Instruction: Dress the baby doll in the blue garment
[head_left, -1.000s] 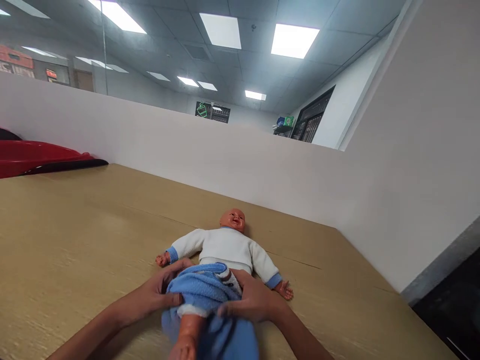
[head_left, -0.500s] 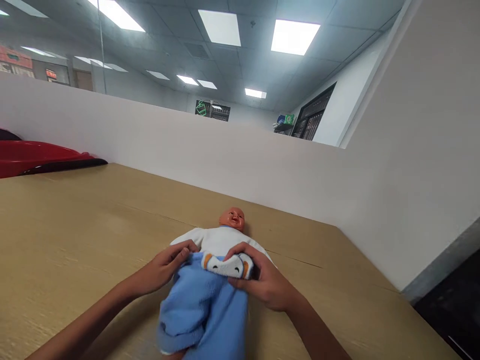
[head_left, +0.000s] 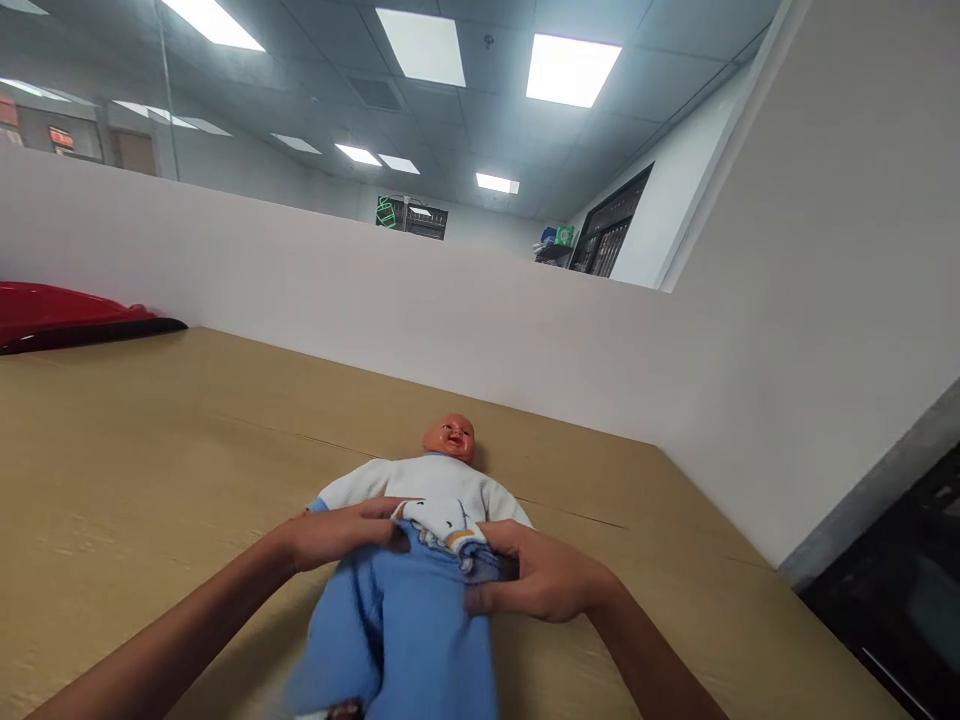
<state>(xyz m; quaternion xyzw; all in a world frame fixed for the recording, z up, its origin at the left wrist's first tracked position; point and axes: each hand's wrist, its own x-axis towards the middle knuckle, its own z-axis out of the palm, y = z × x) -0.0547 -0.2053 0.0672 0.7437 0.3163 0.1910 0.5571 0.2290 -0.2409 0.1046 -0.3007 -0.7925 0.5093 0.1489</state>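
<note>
A baby doll [head_left: 450, 438] lies on its back, head away from me, in a white long-sleeved top [head_left: 420, 478] with blue trim. Blue trousers [head_left: 420, 610] cover its legs, and at their waist a white patch with an animal face [head_left: 439, 520] is partly folded over. My left hand [head_left: 349, 533] is closed on the waistband at the left, thumb in front. On the right side of the waist, my right hand [head_left: 536, 572] pinches the bunched trouser cloth between thumb and fingers. A bit of one foot shows at the bottom edge.
The doll rests on a wide tan board surface [head_left: 187, 450]. A low white wall [head_left: 375, 290] with a window above borders the far side. A red, black-edged object [head_left: 67, 312] stands at the far left. Something dark and glossy [head_left: 900, 590] is at the right.
The trouser waist has been pulled and the face patch now tilts and folds at the right. The trouser legs lie straighter. My view has shifted slightly right.
</note>
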